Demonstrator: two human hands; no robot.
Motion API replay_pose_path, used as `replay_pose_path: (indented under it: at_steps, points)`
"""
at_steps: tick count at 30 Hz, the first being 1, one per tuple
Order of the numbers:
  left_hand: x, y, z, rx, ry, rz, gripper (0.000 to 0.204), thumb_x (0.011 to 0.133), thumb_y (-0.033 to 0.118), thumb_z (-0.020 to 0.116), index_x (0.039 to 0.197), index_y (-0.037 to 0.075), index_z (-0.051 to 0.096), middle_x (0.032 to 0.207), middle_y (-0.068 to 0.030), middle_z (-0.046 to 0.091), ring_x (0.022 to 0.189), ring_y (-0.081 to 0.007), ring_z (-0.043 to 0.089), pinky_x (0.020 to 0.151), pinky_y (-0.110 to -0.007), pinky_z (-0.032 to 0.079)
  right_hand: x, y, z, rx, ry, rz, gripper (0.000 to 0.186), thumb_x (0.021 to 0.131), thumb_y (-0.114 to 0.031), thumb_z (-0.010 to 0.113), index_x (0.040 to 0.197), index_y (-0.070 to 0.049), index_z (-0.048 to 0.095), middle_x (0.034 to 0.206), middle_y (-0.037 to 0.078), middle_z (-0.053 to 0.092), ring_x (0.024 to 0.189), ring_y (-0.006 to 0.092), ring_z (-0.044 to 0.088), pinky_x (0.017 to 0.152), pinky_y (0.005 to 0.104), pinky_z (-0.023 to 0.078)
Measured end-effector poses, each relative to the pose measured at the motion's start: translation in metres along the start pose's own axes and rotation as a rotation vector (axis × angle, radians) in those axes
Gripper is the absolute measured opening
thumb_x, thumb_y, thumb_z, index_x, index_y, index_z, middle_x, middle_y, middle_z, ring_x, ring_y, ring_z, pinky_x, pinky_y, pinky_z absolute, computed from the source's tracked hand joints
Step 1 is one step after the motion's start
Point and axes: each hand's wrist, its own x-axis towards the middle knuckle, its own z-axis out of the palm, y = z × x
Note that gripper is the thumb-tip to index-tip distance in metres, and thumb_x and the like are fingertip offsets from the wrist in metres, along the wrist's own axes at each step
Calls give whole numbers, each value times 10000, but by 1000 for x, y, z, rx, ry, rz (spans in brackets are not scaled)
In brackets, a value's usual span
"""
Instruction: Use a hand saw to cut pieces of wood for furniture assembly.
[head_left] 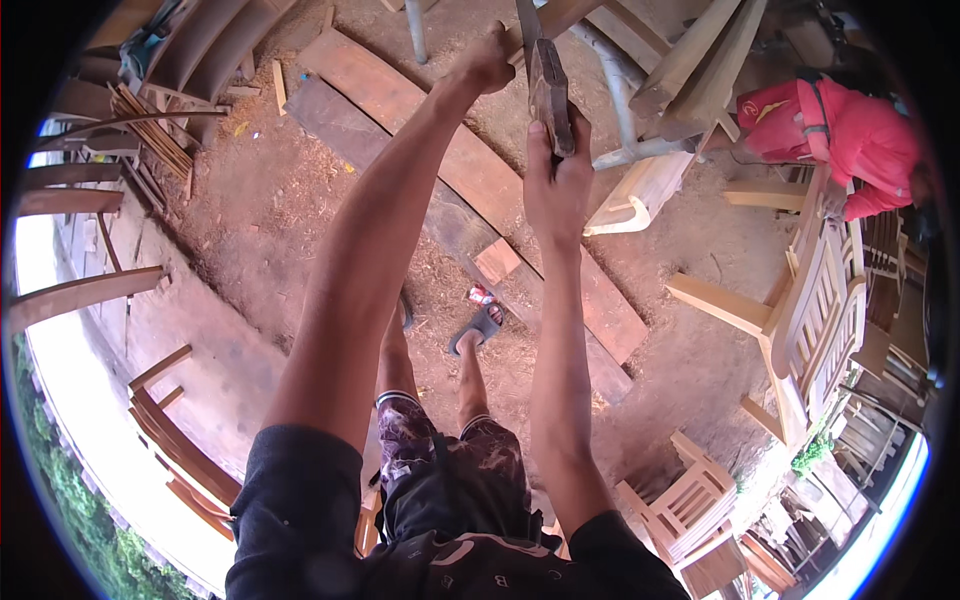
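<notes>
Within right hand (562, 185): tool (549, 85), long axis pointing forward.

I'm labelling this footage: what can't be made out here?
All in the head view:
Tool blade: far end cut off by the top edge; any teeth too small to tell.
Left grip: fingertips hidden by its own knuckles.
Left sandal: mostly hidden by the left forearm.

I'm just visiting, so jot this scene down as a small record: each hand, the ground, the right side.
Left hand: at the end of a brown wooden piece; grip unclear
Right hand: holds a grey-bladed hand tool with a brown wooden handle
Ground: two long reddish-brown wooden planks on brown earth
Right side: a person in red clothing, bent beside pale slatted wooden furniture
</notes>
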Motion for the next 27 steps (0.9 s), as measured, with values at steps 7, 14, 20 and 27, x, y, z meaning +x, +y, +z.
replay_pose_path:
  at_steps: [7, 14, 20, 27]
  points:
    - [-7, 6, 2, 13, 67, 31, 591, 820, 97, 681, 1329, -14, 401, 1067, -312, 697, 1048, -478, 678, 898, -517, 556, -264, -19, -105, 42, -51, 265, 586, 991, -216, 631, 1428, 85, 381, 1301, 272, 616, 1141, 365, 683, 955, 437, 538]
    - [-11, 39, 7, -11, -10, -27, 556, 813, 74, 673, 1301, 5, 416, 1080, -313, 692, 1041, -479, 677, 899, -527, 551, -54, 36, -16, 74, 49, 72, 362, 995, -111, 603, 1322, -44, 461, 847, 151, 645, 708, 197, 636, 642, 344, 507]
    - [-6, 23, 1, -33, -15, 31, 593, 810, 55, 672, 1340, 11, 409, 1106, -325, 680, 1103, -462, 663, 913, -521, 546, -34, -3, -18, 115, -4, 149, 252, 1016, -142, 589, 1216, -21, 495, 887, 76, 577, 779, 138, 511, 714, 319, 456]
    - [-15, 37, -1, 13, -48, -29, 562, 829, 93, 697, 1311, 40, 414, 1049, -300, 692, 1034, -486, 676, 871, -539, 555, -265, -19, -114, 98, -45, 348, 557, 995, -142, 609, 1441, 74, 355, 1310, 249, 596, 1161, 265, 643, 966, 359, 502]
